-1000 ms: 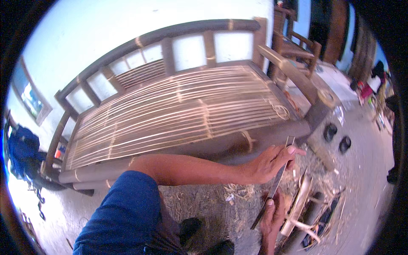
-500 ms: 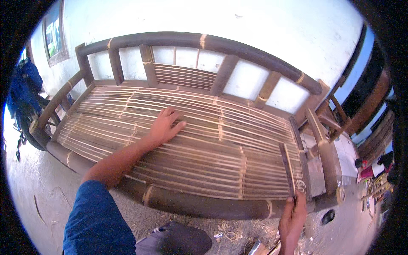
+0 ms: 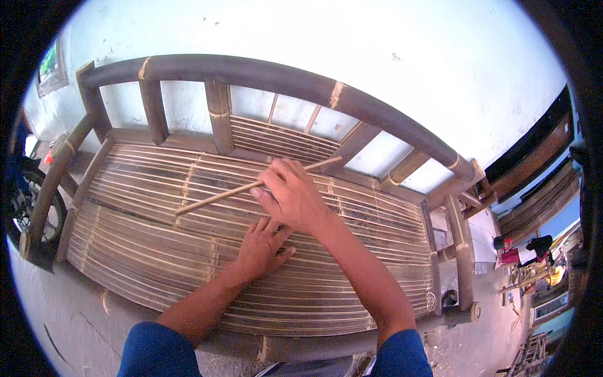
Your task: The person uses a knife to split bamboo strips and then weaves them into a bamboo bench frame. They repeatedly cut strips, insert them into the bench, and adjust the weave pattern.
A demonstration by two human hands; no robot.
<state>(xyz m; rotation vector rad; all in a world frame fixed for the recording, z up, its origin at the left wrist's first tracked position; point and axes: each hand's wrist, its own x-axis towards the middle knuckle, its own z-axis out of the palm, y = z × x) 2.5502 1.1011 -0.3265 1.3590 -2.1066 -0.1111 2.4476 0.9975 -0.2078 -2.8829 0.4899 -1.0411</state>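
A long, thin bamboo strip (image 3: 213, 200) is gripped near its middle by my right hand (image 3: 292, 195), whose fingers are closed around it. It slants across the seat of a bamboo bench (image 3: 226, 68), from the left middle of the slats up toward the backrest. My left hand (image 3: 260, 248) lies on the slatted seat (image 3: 144, 239), just in front of the right hand, with its fingers stretched out and nothing held. Part of the seat beneath both hands is hidden. A small coil of fibre (image 3: 430, 301) lies at the seat's right front corner.
Behind the backrest (image 3: 276, 132) stands a white wall (image 3: 352, 44). A motorcycle wheel (image 3: 47, 213) shows beyond the left armrest. To the right of the bench are dark timber (image 3: 527, 166), a piece of black cloth (image 3: 539, 247) and other clutter on the floor.
My right hand has swung from the front right corner to the middle of the seat, carrying the strip. My left hand stays on the slats; the view has shifted.
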